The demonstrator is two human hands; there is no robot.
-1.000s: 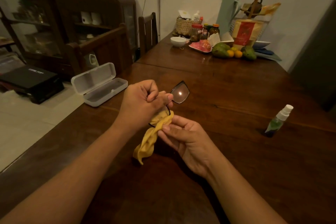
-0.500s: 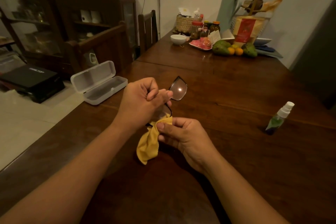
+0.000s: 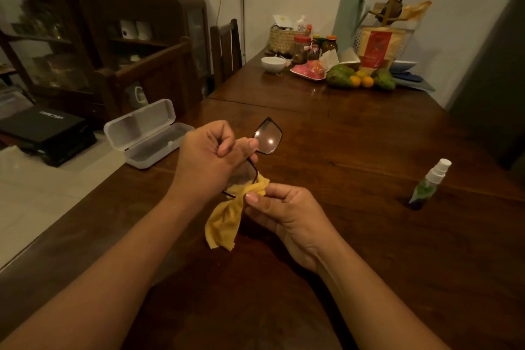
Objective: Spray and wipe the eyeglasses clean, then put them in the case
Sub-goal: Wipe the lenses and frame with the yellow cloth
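Note:
My left hand [image 3: 208, 158] grips the dark-framed eyeglasses [image 3: 268, 138] at the bridge, above the wooden table [image 3: 355, 145]. One lens sticks out past my thumb and catches a light; the other lens sits lower, partly behind the hand. My right hand [image 3: 287, 214] pinches a yellow cloth [image 3: 227, 221] against that lower lens, and the rest of the cloth hangs down. An open white glasses case [image 3: 147, 133] lies at the table's left edge. The small green spray bottle [image 3: 429, 185] with a white nozzle stands upright to the right.
At the far end of the table stand a white bowl [image 3: 273, 63], jars, a woven basket [image 3: 282, 40], fruit [image 3: 359, 78] and a plate. A wooden chair [image 3: 227, 48] stands at the table's left side, with dark cabinets behind it. The table's left edge drops to a pale tiled floor.
The cloth has bunched up under my right thumb against the lower lens, and both hands with the glasses have shifted slightly. The case and bottle are unmoved.

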